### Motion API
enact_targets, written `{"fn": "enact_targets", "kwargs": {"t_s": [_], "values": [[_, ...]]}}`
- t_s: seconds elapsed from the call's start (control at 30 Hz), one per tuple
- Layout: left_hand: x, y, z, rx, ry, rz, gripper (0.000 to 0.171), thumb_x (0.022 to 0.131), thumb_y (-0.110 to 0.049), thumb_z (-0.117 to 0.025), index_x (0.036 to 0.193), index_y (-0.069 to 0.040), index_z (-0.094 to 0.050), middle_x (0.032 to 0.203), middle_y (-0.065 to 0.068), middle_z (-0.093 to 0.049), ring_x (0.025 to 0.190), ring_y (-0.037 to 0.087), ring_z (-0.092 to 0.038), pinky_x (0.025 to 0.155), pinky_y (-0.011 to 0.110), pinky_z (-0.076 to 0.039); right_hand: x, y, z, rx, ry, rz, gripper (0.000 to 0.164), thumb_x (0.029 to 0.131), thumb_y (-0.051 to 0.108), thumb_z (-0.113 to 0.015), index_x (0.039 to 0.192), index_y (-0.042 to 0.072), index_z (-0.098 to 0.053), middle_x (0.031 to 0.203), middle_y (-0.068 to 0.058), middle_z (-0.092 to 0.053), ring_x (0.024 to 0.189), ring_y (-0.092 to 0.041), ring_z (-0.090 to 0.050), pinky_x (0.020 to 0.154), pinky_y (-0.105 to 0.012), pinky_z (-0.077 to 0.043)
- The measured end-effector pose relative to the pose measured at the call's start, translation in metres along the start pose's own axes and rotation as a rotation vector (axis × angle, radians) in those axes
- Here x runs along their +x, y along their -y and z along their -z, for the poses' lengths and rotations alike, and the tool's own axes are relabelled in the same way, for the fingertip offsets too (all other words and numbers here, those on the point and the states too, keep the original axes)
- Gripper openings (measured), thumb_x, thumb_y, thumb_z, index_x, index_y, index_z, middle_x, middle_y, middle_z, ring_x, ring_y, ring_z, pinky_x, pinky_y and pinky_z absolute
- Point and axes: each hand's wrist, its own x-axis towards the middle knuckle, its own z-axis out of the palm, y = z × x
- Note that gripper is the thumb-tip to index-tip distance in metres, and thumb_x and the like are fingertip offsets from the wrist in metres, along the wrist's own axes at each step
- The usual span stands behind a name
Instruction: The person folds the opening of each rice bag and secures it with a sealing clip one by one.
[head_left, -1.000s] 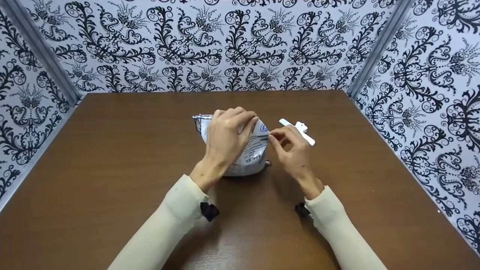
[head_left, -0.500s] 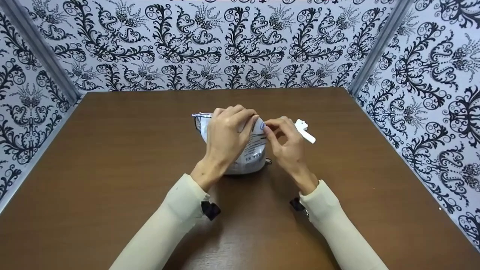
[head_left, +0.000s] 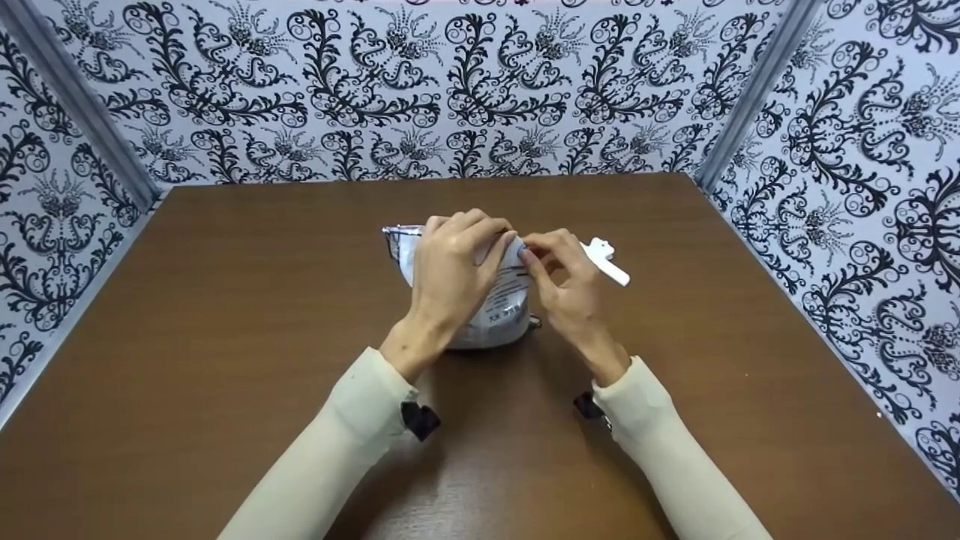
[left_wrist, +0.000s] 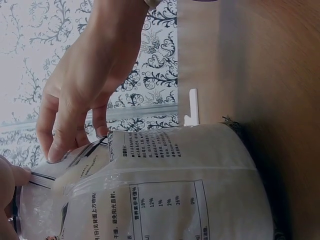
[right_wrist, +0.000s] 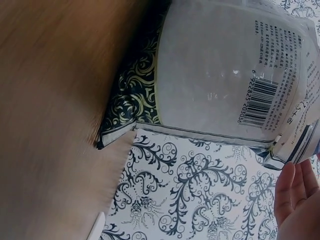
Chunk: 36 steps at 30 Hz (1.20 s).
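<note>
A person's left hand (head_left: 450, 281) grips the top of a soft, slippery-looking silvery printed plastic pouch (head_left: 499, 311) standing mid-table, while the right hand (head_left: 566, 289) pinches its top edge beside that grip, likely the firmest hold; a white plastic clip (head_left: 606, 262) lies just right.

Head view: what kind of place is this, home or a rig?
Most likely a staged recording booth, not a home. A bare brown table is boxed in on three sides by wallpapered panels with metal corner posts. On it are only a printed plastic bag, held by both hands, and a white clip.
</note>
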Motion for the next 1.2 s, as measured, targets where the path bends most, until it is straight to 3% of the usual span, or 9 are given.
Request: {"fn": "enact_targets", "kwargs": {"t_s": [0.87,1.2], "values": [[-0.0022,-0.0004,-0.0008,0.01,-0.021,-0.017,0.013,0.097,-0.022,-0.073,0.099,-0.013,-0.082,0.09,-0.001,-0.078,0.082,0.016,-0.071,0.08,0.033,-0.047,0.0005,-0.0028,0.0003,-0.041,-0.03,-0.009,0.008,0.095,0.006,-0.073,0.098,-0.001,-0.076,0.09,-0.01,-0.07,0.079,-0.011,-0.059,0.069,-0.015,-0.049],[-0.0003,-0.002,-0.0014,0.004,-0.024,-0.019,0.014,0.097,-0.022,-0.073,0.098,-0.012,-0.082,0.09,0.0,-0.079,0.081,0.015,-0.071,0.079,0.032,-0.047,-0.0011,-0.0047,0.005,-0.065,-0.022,-0.002,0.006,0.095,0.006,-0.073,0.097,0.002,-0.077,0.089,-0.009,-0.07,0.078,-0.011,-0.057,0.066,-0.015,-0.048]]}}
